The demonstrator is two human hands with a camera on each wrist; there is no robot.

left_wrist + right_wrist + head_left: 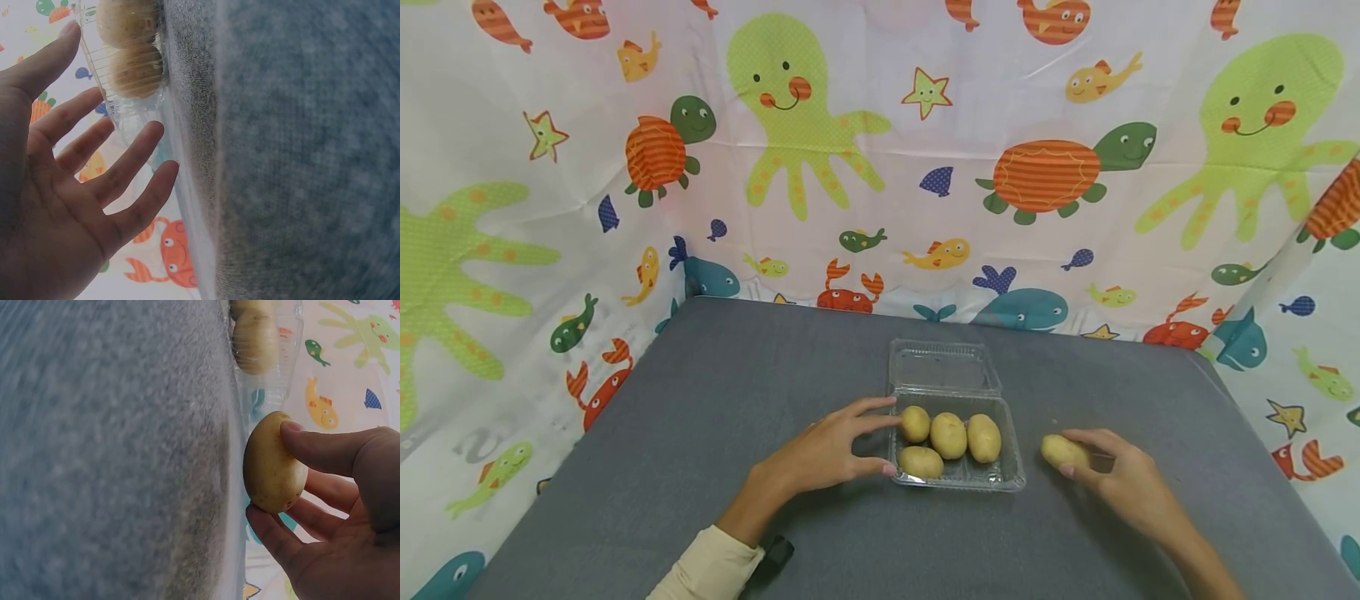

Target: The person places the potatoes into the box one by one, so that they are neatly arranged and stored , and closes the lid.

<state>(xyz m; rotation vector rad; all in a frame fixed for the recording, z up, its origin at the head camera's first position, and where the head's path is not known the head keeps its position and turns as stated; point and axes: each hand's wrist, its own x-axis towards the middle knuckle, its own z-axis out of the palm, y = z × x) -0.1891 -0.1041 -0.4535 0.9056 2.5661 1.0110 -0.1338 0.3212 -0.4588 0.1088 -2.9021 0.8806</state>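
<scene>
A clear plastic clamshell container sits on the table with its lid folded back. Inside it lie several potatoes, grouped mostly toward the left and middle. My left hand is at the container's left side, fingers spread and nearly straight, thumb and fingertips at the rim; the left wrist view shows the same hand with its palm unfilled. To the right of the container, my right hand pinches a single potato between thumb and fingers, at or just above the table surface.
The grey table runs back to a white curtain printed with sea animals, which stands behind and at both sides. A small black object shows by the left sleeve.
</scene>
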